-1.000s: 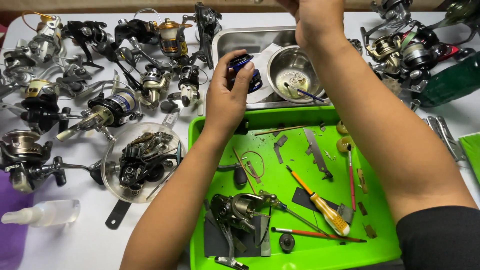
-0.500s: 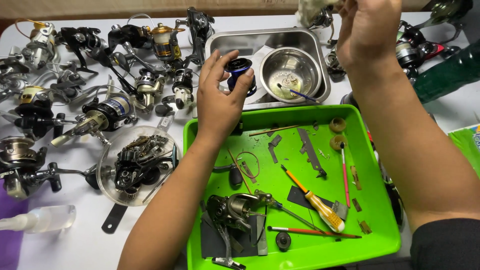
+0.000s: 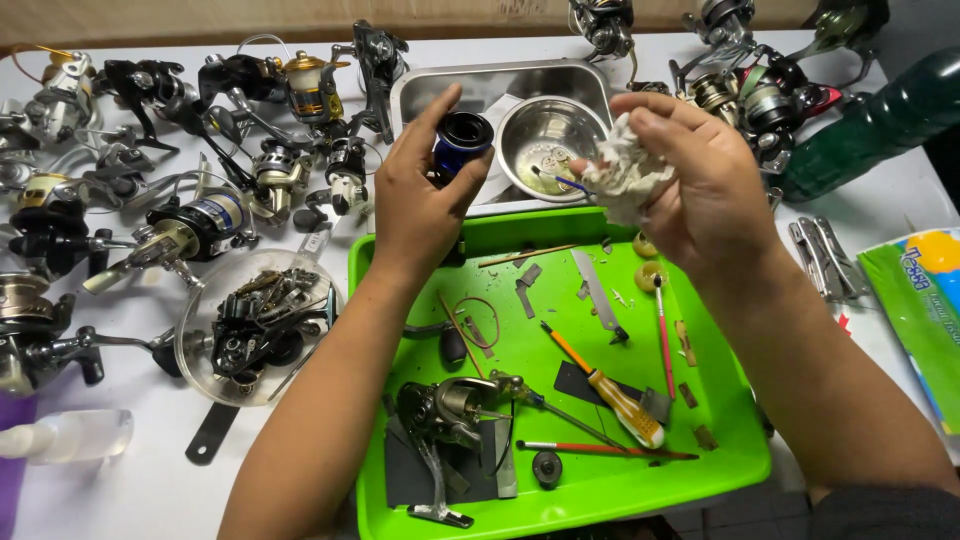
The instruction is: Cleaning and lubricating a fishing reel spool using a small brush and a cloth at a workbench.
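My left hand (image 3: 420, 195) grips a dark blue and black reel spool (image 3: 460, 140), held upright above the far edge of the green tray (image 3: 740, 470). My right hand (image 3: 700, 180) clutches a crumpled white rag (image 3: 625, 175), a short way to the right of the spool and apart from it. In the tray below lie a partly stripped fishing reel (image 3: 445, 415), a yellow-handled screwdriver (image 3: 610, 390), a red-shafted tool (image 3: 600, 450) and several small metal parts.
A steel tray (image 3: 420, 85) behind the green one holds a round steel bowl (image 3: 545, 125). Many fishing reels (image 3: 190, 230) crowd the table's left and far right. A glass lid (image 3: 195, 320) holds parts. A green bottle (image 3: 880, 110), pliers (image 3: 825, 260), a tissue pack (image 3: 915, 310) and a clear bottle (image 3: 65, 435) lie around.
My right hand has come down from the far edge toward the spool, now carrying the white rag. My left hand has kept the spool and turned it slightly.
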